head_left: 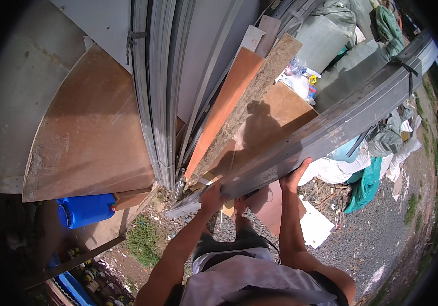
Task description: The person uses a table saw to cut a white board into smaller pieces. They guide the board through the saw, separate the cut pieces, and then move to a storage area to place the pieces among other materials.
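Note:
A long bundle of grey metal profiles (313, 133) slants across in front of me, from low near my feet up to the far right. A black tie (406, 69) wraps it near its upper end. My left hand (210, 198) grips the bundle close to its lower end, the fingers partly hidden behind it. Farther along, my right hand (294, 177) holds its underside, with the thumb against the side and the other fingers mostly hidden. More grey metal profiles (160, 92) stand upright to the left, tied with a dark strap (136, 35).
An orange-brown plank (224, 112) and a dusty plank (252, 99) lean beyond the bundle. At left are a large brown board (86, 132) and a blue plastic drum (84, 210). Filled sacks (326, 41) and a green sheet (366, 188) lie to the right, on gravel (366, 239).

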A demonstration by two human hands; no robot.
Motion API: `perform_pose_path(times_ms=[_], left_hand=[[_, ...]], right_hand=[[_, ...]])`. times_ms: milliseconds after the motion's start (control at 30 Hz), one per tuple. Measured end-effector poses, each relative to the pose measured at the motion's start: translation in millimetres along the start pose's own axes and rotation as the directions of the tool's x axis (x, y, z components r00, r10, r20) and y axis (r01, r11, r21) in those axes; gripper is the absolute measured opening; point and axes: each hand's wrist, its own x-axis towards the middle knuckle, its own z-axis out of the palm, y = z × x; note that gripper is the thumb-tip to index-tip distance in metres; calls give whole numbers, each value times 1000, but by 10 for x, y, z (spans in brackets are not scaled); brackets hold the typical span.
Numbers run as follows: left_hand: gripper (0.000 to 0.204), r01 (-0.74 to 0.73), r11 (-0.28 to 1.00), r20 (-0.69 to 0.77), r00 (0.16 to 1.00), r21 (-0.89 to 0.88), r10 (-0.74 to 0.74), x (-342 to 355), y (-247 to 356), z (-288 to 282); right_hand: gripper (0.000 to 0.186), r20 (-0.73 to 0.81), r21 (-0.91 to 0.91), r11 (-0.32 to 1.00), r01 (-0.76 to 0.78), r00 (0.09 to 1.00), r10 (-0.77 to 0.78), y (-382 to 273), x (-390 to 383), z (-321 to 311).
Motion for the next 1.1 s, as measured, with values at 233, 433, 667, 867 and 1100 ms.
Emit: perform_pose_path(times_ms=[233, 433, 667, 867, 1100], left_hand=[[73, 134, 991, 118, 984, -5, -133, 464, -29, 169], [48, 430, 901, 156, 888, 60, -434, 717, -510, 513], [36, 561, 822, 177, 823, -102, -540, 778, -816, 556], [60, 444, 784, -329, 732, -435, -597, 594, -1085, -422], [101, 145, 957, -716, 638, -251, -284, 1102, -1174, -2559]], right_hand=[[89, -22, -116, 990, -82, 997, 80, 131, 564, 142], [87, -259, -673, 734, -90, 959, -119, 920, 902, 117], [83, -216, -754, 643, -135, 975, -48, 1300, 1093, -44], [85, -256, -765, 618, -183, 966, -31, 1327, 1021, 4], [54, -53, -782, 589, 202, 921, -386, 1221, 360, 736]])
